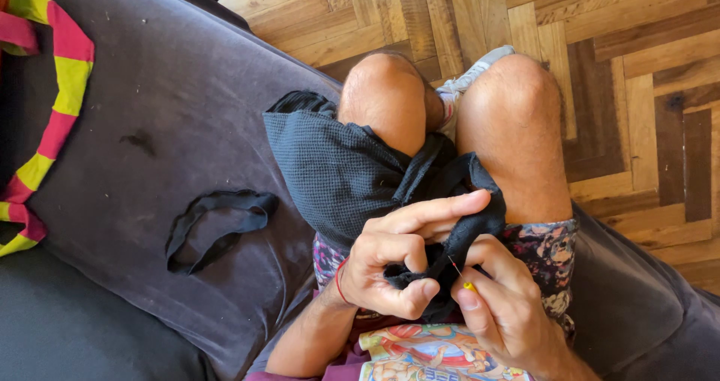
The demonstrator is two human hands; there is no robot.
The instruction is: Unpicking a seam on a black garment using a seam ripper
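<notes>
- Here, seen from above, a person sits on a dark grey sofa (150,126) with bare knees raised over a herringbone wood floor (637,51).
- The left hand (394,265) bunches a fold of black waffle-knit garment (330,171), thumb and curled fingers pinching the cloth, forefinger stretched along the top. The garment drapes over the left thigh and into the lap.
- The right hand (502,298) pinches a yellow-headed pin or needle (466,283) between thumb and forefinger, its tip pushed into the gathered cloth; a thin red line, likely thread, runs from it.
- To work this well, I judge: keep the fold taut, angle the point away from the left fingertips, and push in short strokes.
- Count: two hands, one garment, one pin, one loose black fabric strip (217,227) looped on the sofa, one pink-and-yellow striped band (56,88) at the sofa's left edge.
</notes>
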